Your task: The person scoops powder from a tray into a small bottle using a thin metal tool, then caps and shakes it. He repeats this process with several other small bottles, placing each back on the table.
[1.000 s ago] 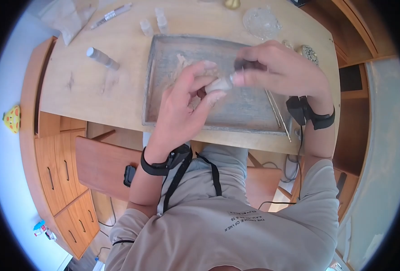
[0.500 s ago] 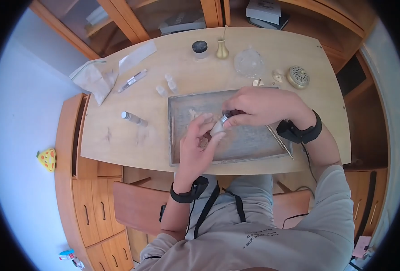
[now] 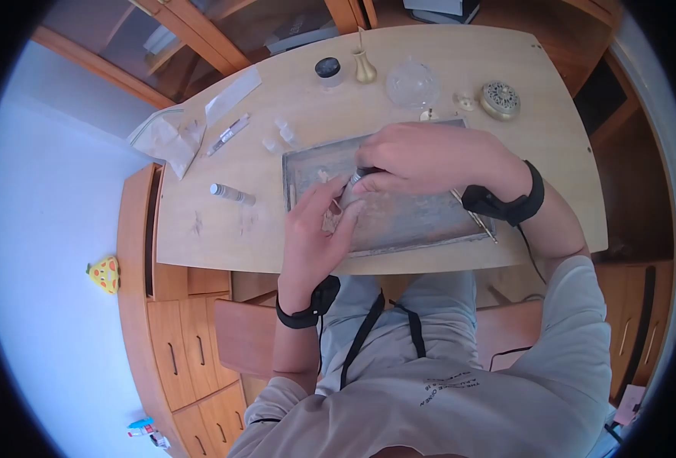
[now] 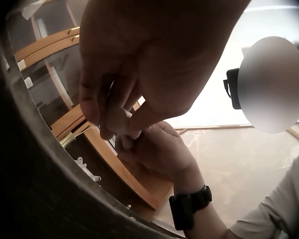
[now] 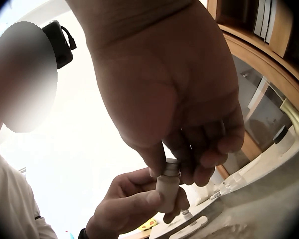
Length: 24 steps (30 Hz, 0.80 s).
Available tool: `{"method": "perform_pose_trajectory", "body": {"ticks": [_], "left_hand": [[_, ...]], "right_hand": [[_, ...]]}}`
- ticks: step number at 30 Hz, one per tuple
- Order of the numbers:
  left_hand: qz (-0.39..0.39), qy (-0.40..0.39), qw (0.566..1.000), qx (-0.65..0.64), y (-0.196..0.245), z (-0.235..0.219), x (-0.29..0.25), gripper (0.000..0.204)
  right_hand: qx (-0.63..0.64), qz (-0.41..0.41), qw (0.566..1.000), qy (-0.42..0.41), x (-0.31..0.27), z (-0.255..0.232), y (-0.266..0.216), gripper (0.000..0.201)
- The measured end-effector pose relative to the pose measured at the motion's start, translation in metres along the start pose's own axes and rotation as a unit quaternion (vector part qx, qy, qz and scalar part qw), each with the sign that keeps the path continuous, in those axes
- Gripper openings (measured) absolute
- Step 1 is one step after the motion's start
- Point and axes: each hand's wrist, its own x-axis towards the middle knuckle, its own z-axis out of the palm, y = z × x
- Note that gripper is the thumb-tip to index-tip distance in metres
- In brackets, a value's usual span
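Observation:
Between the two hands is a small whitish bottle (image 5: 168, 192) with a silvery cap (image 5: 171, 168), held above the grey tray (image 3: 422, 243). The left hand (image 3: 313, 233) grips the bottle's body between thumb and fingers. From the other side, the right hand (image 3: 429, 160) pinches the cap with thumb and fingertips. In the right wrist view the bottle stands nearly upright, cap at the top. Pale crumbly material (image 3: 324, 175) lies in the tray, partly covered by the left hand. Both hands overlap in the left wrist view, where the bottle is mostly hidden.
Thin gold sticks (image 3: 475, 217) lie at the tray's right. Left of it are a capped tube (image 3: 232, 195), a pen (image 3: 229, 135) and small clear bottles (image 3: 285, 131). Behind stand a black-lidded jar (image 3: 328, 71), a brass vase (image 3: 365, 69), a glass dish (image 3: 413, 84) and a pierced brass burner (image 3: 499, 101).
The head view has swung to show more of the table's back. Both hands have stayed together at the bottle over the tray, with the right hand's fingers now closer round its cap.

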Motion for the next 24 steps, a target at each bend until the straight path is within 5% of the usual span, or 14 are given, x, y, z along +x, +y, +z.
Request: {"method": "perform_pose_trajectory", "body": {"ticks": [6, 9, 14, 24], "left_hand": [[0.002, -0.015, 1.000, 0.012, 0.008, -0.002, 0.004, 0.029], [0.008, -0.006, 0.999, 0.032, 0.009, -0.002, -0.004, 0.028], [0.018, -0.029, 0.999, 0.016, 0.008, -0.001, 0.005, 0.026], [0.156, -0.045, 0.985, 0.053, 0.019, -0.010, 0.014, 0.034]], "right_hand": [[0.001, 0.001, 1.000, 0.023, -0.004, -0.004, -0.009, 0.039], [-0.001, -0.079, 0.992, 0.099, 0.000, 0.007, 0.004, 0.039], [0.008, -0.052, 0.995, 0.087, -0.002, 0.008, 0.001, 0.037], [-0.021, -0.024, 0.999, 0.018, -0.010, -0.011, -0.020, 0.040]]}}
